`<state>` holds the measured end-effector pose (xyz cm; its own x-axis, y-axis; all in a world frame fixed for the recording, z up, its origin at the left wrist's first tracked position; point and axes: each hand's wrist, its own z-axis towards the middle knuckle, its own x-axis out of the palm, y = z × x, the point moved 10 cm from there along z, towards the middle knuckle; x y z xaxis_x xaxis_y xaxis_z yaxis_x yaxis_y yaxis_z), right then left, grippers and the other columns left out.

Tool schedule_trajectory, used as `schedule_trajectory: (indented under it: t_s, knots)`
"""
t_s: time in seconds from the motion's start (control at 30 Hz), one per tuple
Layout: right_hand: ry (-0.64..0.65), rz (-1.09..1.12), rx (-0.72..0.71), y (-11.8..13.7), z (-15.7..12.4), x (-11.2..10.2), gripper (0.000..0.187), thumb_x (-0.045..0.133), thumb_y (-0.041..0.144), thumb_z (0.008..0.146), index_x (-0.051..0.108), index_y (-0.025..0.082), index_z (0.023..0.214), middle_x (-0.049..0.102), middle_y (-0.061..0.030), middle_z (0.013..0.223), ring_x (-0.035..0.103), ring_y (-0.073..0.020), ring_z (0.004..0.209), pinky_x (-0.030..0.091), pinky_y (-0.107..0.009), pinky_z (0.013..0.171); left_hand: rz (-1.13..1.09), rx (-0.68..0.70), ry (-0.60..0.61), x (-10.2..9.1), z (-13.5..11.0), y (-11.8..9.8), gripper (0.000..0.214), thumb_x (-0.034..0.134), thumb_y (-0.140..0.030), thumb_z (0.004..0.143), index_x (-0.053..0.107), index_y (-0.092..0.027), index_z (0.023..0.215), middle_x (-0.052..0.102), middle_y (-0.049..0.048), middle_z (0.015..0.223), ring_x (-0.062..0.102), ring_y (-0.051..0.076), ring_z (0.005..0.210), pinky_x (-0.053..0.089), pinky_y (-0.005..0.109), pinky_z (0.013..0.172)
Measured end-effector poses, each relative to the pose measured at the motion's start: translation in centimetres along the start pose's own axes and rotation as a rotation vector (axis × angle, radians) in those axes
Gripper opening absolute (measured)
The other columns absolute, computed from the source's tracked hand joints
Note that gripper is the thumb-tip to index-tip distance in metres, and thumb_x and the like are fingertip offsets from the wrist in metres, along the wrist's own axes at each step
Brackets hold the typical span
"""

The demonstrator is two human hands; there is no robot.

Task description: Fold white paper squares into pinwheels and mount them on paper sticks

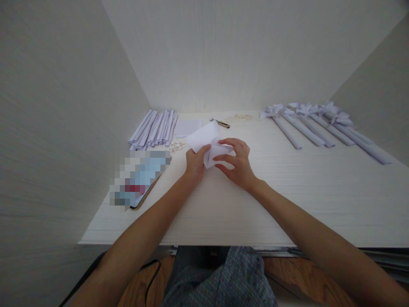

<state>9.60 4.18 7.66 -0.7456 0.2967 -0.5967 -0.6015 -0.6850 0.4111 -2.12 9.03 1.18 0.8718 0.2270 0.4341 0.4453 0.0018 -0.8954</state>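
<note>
A folded piece of white paper [204, 135] is held over the middle of the table, with several creased flaps and an open fold on its right. My left hand [194, 164] grips its lower left side, thumb pressed on top; the fingers beneath are hidden. On the right side, my right hand [238, 163] has its thumb and index fingertip close together at a flap, while another finger curves over the upper edge. Just left of the paper lie small white and yellowish bits [177, 146].
Several rolled paper tubes [155, 128] lie at the back left, beside a flat paper stack [188, 128]. A box cutter [222, 123] rests behind the paper. At back right are paper pinwheels on tubes [303, 128]. A phone [143, 179], its screen blurred, lies at left. Walls enclose the table [319, 204].
</note>
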Motion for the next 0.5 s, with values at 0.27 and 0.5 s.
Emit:
schedule_trajectory:
  t_s: [0.27,0.5]
  knots:
    - [-0.126,0.052,0.110,-0.9,0.1,-0.9,0.008,0.061,0.032,0.072,0.064,0.027,0.065,0.054,-0.0015,0.101,0.044,-0.0221,0.102,0.029,-0.043,0.088,0.013,0.020,0.047,0.4,-0.1,0.2,0.032,0.065,-0.022,0.053,0.062,-0.012,0.083,0.067,0.0046,0.080,0.061,0.015,0.071,0.048,0.027,0.065]
    - [-0.257,0.243,0.448,-4.5,-0.7,-1.1,0.012,0.058,0.032,0.073,0.063,0.023,0.067,0.050,-0.0042,0.087,0.047,-0.0197,0.088,0.038,-0.039,0.080,0.111,0.033,0.065,0.7,-0.4,0.4,0.028,0.068,-0.027,0.053,0.062,-0.012,0.076,0.066,0.0041,0.075,0.060,0.014,0.067,0.049,0.028,0.063]
